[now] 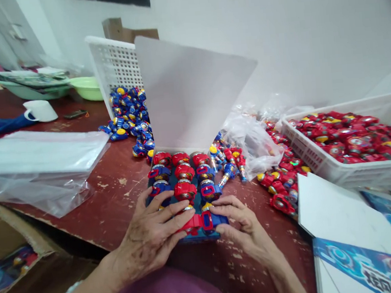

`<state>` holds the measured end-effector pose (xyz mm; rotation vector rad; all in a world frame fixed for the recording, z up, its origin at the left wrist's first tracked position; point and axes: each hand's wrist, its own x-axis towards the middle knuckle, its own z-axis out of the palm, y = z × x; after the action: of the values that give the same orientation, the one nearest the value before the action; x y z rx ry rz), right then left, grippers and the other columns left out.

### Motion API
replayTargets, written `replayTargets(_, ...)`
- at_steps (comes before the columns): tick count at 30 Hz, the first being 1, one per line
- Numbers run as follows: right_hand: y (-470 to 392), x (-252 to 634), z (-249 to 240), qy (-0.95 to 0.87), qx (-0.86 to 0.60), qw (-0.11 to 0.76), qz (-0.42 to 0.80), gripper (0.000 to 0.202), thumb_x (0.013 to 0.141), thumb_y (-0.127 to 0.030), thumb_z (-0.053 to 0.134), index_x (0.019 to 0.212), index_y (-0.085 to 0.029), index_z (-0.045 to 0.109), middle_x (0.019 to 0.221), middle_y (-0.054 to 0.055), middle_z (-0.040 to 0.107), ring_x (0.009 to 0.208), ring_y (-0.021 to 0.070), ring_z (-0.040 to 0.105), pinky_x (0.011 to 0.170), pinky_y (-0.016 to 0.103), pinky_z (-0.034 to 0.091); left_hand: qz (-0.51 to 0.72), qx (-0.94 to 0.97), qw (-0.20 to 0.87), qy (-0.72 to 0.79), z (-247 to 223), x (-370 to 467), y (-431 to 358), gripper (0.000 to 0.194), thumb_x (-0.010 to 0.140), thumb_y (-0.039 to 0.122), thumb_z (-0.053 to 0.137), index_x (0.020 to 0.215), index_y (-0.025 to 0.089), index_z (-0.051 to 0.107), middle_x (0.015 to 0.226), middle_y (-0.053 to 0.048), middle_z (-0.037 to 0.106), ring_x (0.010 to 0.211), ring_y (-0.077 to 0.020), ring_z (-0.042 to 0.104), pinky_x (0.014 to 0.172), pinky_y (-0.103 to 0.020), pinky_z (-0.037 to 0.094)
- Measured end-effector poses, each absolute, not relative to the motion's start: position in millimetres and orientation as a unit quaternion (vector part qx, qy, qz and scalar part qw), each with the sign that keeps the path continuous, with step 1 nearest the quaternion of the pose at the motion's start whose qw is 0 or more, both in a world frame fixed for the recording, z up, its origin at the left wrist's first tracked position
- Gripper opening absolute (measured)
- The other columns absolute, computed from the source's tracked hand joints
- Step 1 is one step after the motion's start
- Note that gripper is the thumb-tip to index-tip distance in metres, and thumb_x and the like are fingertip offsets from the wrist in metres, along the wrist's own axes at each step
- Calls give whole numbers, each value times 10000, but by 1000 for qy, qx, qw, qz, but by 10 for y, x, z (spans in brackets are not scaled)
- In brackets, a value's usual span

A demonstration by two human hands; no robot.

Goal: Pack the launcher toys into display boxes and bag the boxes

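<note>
In front of me is an open display box [200,238] with its pale lid [193,87] standing up at the back. Red and blue toy watches with round silver-and-yellow tops sit in it in three columns. My left hand [151,230] lies over the left and middle columns, fingers stretched out, the fingertips touching a red toy watch [192,224] in the front row. Thumb and fingers of my right hand [241,222] grip a blue toy watch [217,220] at the front right corner. The front left toy is mostly hidden under my left hand.
Blue toys [129,109] spill from a tipped white basket [112,58]; red ones [348,137] fill a white crate [358,175]. Loose toys and a plastic bag [250,141] lie behind the box. Printed cartons [354,242], bagged white sheets [42,153] and a mug [43,111] are around.
</note>
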<state>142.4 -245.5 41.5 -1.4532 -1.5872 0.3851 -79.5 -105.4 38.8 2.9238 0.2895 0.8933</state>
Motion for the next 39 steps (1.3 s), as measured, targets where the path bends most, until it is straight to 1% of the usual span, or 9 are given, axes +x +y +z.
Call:
replayTargets(6, -2206, 1533, 597, -670, -625, 399, 20, 481, 921, -380, 548, 1375, -234, 481, 1380, 121, 491, 1288, 261, 443, 1063, 492, 394, 323, 937, 50, 127, 491, -868, -860, 639, 841, 378, 602, 1423, 243, 377, 1466, -80, 424, 1362, -284, 329, 1135, -489, 211)
replayTargets(9, -2078, 1576, 509, -686, -631, 364, 7, 414, 949, -345, 493, 1339, -208, 525, 1350, 116, 540, 1262, 242, 481, 1067, 488, 399, 290, 942, 65, 154, 468, -859, -693, 640, 888, 433, 527, 1463, 254, 312, 1529, -94, 318, 1419, -294, 244, 1147, -540, 183)
replayTargets(17, -2156, 1692, 445, -618, -644, 447, 59, 448, 926, -398, 529, 1340, -227, 530, 1349, 99, 554, 1247, 252, 511, 1042, 481, 433, 251, 923, 200, 213, 473, -874, -526, 580, 944, 420, 429, 1484, 328, 240, 1532, -74, 314, 1415, -277, 281, 1135, -575, 211)
replayTargets(20, -2015, 1796, 817, -499, -665, 547, 93, 508, 922, -482, 507, 1365, -234, 491, 1190, 105, 659, 1094, 248, 617, 963, 483, 486, 361, 825, 349, 258, 875, -767, -286, 752, 912, 482, 473, 1520, 276, 81, 1377, -143, 523, 1235, -291, 530, 1004, -472, 447)
replayTargets(23, -1698, 1937, 1363, -400, -631, 641, 176, 669, 894, -582, 497, 1439, -221, 354, 930, 91, 728, 798, 220, 691, 739, 396, 572, 380, 710, 536, 253, 1433, -565, 76, 768, 938, 551, 332, 1512, 210, -47, 875, -51, 724, 728, -230, 709, 721, -367, 541)
replayTargets(26, -1428, 1996, 1800, -407, -545, 656, 327, 709, 883, -677, 402, 1428, -233, 310, 898, 94, 728, 606, 177, 668, 540, 295, 543, 278, 619, 704, 211, 1827, -426, 305, 750, 926, 614, 159, 1479, 108, 164, 738, -27, 698, 544, -222, 675, 590, -365, 523)
replayTargets(30, -1507, 1913, 1840, -422, -514, 614, 426, 727, 826, -779, 345, 1135, -161, 571, 892, 141, 719, 633, 186, 673, 487, 263, 523, 217, 545, 787, 190, 1787, -536, 155, 594, 759, 621, 578, 1105, 138, 580, 910, -133, 723, 830, -318, 703, 654, -423, 574)
replayTargets(34, -1822, 1818, 1574, -441, -556, 557, 432, 496, 734, -504, 733, 1090, -178, 620, 882, 75, 721, 640, 165, 670, 526, 254, 539, 224, 563, 763, 224, 1525, -731, -171, 436, 713, 290, 751, 1094, 174, 574, 1044, -99, 699, 867, -222, 696, 755, -336, 575)
replayTargets(39, -1839, 1817, 1421, -537, -600, 504, 313, 611, 703, -329, 779, 1251, -187, 551, 988, 67, 712, 862, 205, 673, 718, 322, 558, 254, 723, 615, 186, 1412, -726, -137, 598, 728, 256, 756, 1241, 172, 460, 941, -66, 694, 783, -169, 680, 651, -235, 554)
